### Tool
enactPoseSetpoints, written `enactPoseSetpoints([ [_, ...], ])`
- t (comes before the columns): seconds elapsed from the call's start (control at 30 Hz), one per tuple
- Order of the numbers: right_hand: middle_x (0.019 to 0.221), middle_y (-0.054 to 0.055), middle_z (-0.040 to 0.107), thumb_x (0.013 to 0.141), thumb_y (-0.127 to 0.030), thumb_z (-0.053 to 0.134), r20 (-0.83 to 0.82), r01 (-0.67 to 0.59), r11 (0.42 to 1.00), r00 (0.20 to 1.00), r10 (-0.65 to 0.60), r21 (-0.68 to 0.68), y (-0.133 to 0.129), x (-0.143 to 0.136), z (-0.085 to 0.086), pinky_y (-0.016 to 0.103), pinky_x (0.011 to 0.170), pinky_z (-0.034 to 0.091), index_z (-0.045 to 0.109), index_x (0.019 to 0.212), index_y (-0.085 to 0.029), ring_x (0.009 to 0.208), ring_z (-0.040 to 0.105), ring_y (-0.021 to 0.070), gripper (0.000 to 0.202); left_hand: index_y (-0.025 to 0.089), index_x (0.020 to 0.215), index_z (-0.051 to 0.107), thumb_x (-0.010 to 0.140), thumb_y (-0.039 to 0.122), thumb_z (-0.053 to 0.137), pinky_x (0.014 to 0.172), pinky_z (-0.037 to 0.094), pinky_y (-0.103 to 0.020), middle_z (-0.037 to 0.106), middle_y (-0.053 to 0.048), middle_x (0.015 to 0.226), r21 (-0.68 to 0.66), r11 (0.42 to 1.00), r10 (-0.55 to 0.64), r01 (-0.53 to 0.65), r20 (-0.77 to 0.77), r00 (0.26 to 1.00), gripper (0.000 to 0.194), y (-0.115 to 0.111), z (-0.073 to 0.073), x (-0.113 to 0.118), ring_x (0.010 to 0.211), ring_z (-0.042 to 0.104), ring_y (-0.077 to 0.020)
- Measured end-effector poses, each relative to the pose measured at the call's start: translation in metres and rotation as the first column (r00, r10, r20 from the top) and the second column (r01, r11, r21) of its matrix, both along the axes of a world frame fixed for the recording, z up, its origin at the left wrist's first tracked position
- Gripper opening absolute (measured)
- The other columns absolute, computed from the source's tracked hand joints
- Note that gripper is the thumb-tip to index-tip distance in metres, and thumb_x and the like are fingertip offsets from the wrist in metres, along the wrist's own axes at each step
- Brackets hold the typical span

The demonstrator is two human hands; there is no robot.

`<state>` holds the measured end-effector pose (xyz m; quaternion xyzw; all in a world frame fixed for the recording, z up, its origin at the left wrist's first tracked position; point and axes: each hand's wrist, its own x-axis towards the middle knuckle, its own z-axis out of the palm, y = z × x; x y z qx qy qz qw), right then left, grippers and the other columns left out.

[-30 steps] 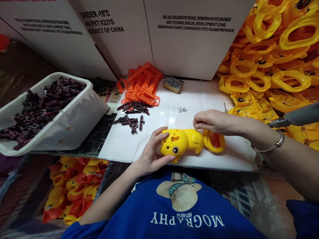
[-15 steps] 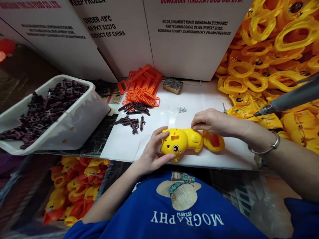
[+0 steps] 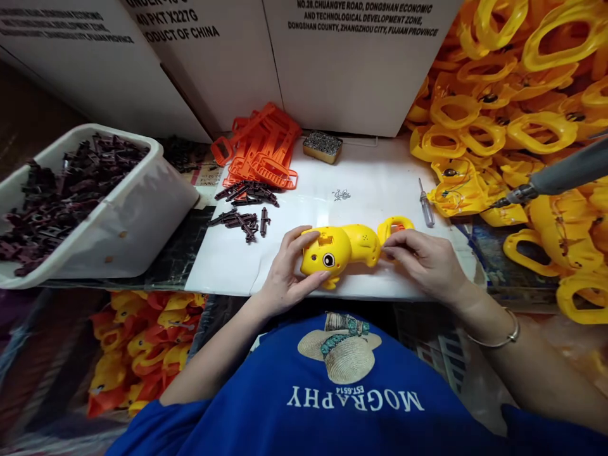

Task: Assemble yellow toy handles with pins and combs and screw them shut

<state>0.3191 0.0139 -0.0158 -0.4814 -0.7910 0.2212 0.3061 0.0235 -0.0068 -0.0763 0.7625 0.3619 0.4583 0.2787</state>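
Currently, left hand (image 3: 284, 273) grips toy (image 3: 356, 242) by head, eye showing; right hand (image 3: 430, 263) at toy's ring end, cannot tell whether gripping. Screws (image 3: 341, 196), screwdriver (image 3: 428, 212) lie beyond.

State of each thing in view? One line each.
Yellow toy: on its side, head slot uncovered
Left hand: gripping toy's head
Right hand: fingers bent at toy's far end, grip unclear
Tin: open, filled
White bin: open, heaped with dark parts
Screwdriver: lying flat, unheld
Power driver: running or not, unclear

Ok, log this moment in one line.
left hand: gripping yellow toy by head | right hand: at yellow loop, grip unclear | screwdriver: lying on white sheet
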Motion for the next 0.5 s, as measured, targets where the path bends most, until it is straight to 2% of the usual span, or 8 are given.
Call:
enactPoseSetpoints([
  [0.13, 0.087, 0.004, 0.080, 0.091, -0.024, 0.062, -0.056, 0.093, 0.995, 0.994, -0.091, 0.029, 0.000, -0.002, -0.012, 0.033, 0.073, 0.058, 0.071, 0.088, -0.024, 0.077, 0.074, 0.0195, 0.009, 0.030, 0.152, 0.045, 0.093, 0.037, 0.072, 0.115, 0.051, -0.053, 0.049, -0.013, 0.145, -0.002, 1.000, 0.023, -0.023, -0.027, 0.999, 0.064, 0.000, 0.000, 0.000, 0.138, 0.053, -0.0306],
  [0.27, 0.092, 0.005, 0.080, 0.092, -0.027, 0.063, -0.117, 0.200, 0.978, 0.974, -0.193, 0.052, -0.006, 0.004, -0.012, 0.035, 0.075, 0.058, 0.071, 0.090, -0.024, 0.080, 0.073, 0.0206, 0.010, 0.032, 0.151, 0.046, 0.092, 0.039, 0.074, 0.114, 0.052, -0.054, 0.051, -0.011, 0.143, 0.014, 0.998, 0.069, -0.068, -0.022, 0.997, 0.065, 0.000, -0.004, -0.001, 0.136, 0.054, -0.0300],
  [0.37, 0.087, 0.005, 0.078, 0.093, -0.027, 0.063, -0.044, 0.130, 0.991, 0.990, -0.131, -0.017, -0.019, 0.017, -0.013, 0.033, 0.074, 0.055, 0.072, 0.086, -0.023, 0.078, 0.072, 0.0200, 0.011, 0.034, 0.151, 0.045, 0.092, 0.040, 0.075, 0.115, 0.050, -0.055, 0.050, -0.011, 0.143, 0.014, 0.994, 0.105, -0.104, -0.029, 0.994, 0.067, 0.000, -0.006, -0.001, 0.136, 0.053, -0.0303],
  [0.5, 0.082, 0.003, 0.075, 0.095, -0.024, 0.065, 0.033, 0.043, 0.995, 0.999, -0.040, -0.091, -0.040, 0.027, -0.025, 0.031, 0.072, 0.053, 0.071, 0.084, -0.021, 0.074, 0.069, 0.0176, 0.013, 0.034, 0.152, 0.045, 0.092, 0.041, 0.074, 0.115, 0.050, -0.054, 0.050, -0.011, 0.143, 0.026, 0.995, 0.094, -0.093, -0.040, 0.995, 0.067, 0.001, -0.005, -0.001, 0.136, 0.053, -0.0304],
])
